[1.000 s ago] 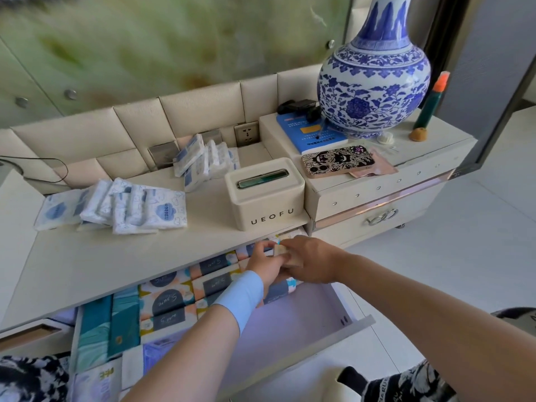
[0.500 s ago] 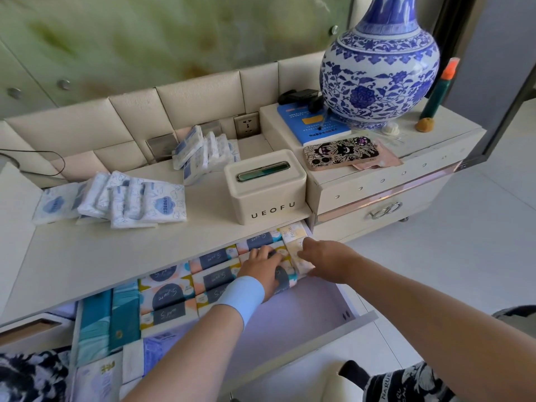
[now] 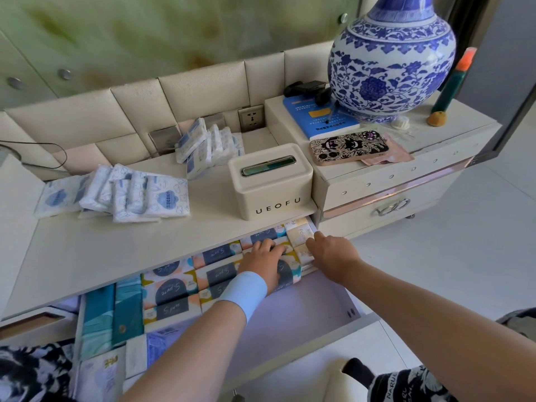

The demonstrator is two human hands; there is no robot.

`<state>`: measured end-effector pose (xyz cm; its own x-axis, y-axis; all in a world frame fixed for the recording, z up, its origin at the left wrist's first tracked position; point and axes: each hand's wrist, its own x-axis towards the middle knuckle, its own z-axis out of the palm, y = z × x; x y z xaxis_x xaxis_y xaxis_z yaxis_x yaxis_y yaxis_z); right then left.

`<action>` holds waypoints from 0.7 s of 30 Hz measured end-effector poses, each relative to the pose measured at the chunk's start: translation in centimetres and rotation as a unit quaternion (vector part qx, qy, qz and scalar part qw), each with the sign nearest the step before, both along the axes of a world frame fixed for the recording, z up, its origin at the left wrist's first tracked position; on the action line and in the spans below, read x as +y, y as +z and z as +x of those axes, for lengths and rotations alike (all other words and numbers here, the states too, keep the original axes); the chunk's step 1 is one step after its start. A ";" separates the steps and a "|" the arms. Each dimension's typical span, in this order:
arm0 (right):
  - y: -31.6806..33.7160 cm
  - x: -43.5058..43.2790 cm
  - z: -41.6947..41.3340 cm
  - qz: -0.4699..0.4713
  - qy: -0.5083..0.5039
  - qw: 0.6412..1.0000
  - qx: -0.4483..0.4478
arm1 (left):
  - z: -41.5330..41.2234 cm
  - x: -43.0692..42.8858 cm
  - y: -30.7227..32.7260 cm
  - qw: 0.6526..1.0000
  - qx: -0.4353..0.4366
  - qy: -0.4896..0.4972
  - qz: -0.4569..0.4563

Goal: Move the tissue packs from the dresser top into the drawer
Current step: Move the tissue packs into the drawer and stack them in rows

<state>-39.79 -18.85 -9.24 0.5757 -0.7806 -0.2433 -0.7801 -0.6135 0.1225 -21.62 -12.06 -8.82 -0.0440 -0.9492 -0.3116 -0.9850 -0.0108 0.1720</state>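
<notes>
Two heaps of white-and-blue tissue packs lie on the dresser top [image 3: 87,256]: one at the left [image 3: 121,195], one further back near the wall sockets [image 3: 206,146]. Below, the open drawer [image 3: 293,317] holds rows of patterned tissue packs [image 3: 177,288]. My left hand [image 3: 265,261], with a light blue wristband, presses flat on those packs at the row's right end. My right hand [image 3: 330,252] touches cream packs [image 3: 300,235] in the drawer's back right corner, fingers extended.
A cream tissue box [image 3: 271,181] marked UEOFU stands at the dresser's front edge above the hands. On the raised nightstand to the right sit a blue-and-white vase [image 3: 391,62], a blue book [image 3: 319,117] and a phone [image 3: 348,147]. Teal packs [image 3: 111,314] fill the drawer's left.
Both hands held a small pack over the drawer's right end, then lowered it in. Now the left hand lies flat on the row and the right hand's fingers reach to the corner packs.
</notes>
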 end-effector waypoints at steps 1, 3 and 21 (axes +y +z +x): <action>0.1 0.0 0.0 0.006 0.000 1.000 0.011 | 0.1 0.1 -0.1 1.000 0.002 0.001 -0.002; 0.7 0.0 0.3 0.014 0.015 0.999 0.034 | 0.2 0.2 -0.1 1.000 0.004 -0.001 -0.002; 12.2 1.5 17.9 0.125 0.032 0.964 -0.232 | 19.1 4.5 12.7 0.984 0.030 0.158 -0.078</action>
<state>-21.90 -17.39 2.98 0.7133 -0.6897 -0.1250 -0.6748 -0.6276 -0.3883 -2.57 -7.59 3.90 0.2461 -0.9549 -0.1662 -0.9250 -0.2826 0.2541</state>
